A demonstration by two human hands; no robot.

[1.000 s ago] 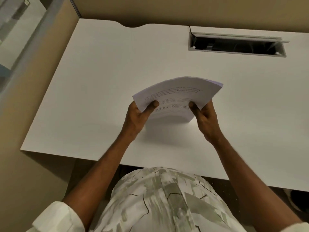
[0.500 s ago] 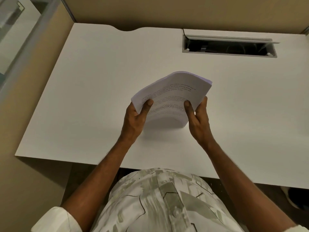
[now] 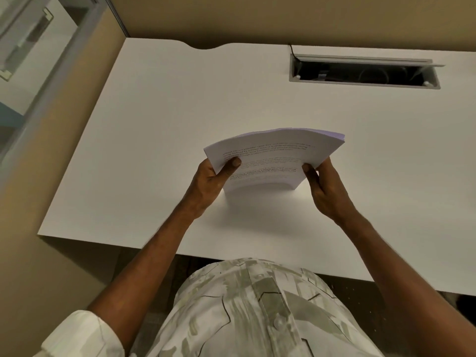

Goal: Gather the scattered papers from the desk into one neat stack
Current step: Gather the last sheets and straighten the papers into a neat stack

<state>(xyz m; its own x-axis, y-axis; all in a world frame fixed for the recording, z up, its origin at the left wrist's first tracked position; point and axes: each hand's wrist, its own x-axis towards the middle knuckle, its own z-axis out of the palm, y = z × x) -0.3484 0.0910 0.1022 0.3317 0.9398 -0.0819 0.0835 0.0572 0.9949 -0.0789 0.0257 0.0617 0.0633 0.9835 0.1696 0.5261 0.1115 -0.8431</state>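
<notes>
Both of my hands are closed on the stack of papers (image 3: 270, 155), one at each short side. From the head camera, my left hand (image 3: 210, 182) clamps the left edge with the thumb lying across the printed top sheet and the fingers hidden underneath; my right hand (image 3: 325, 188) clamps the right edge, thumb on the face, fingers wrapped behind. The stack stands on its lower long edge, which looks to be touching the desk (image 3: 154, 124) just ahead of my wrists, and it leans away from me so the printed face looks up at the camera.

Its long axis runs left to right, square across my body, and the sheets bow upward in the middle between my two grips. The top edge fans a little toward the right corner, where the sheet ends show as a thin stepped band, so I judge the pile is not yet flush.

What matters for the coming move is that the stack sits directly between my hands, equally near to each, with its resting edge straight below. A tap down on that edge should square it, and then I can lay it flat away from me. I see no loose sheets elsewhere on the desk. The open cable tray (image 3: 363, 73) lies well apart, at the far right.
</notes>
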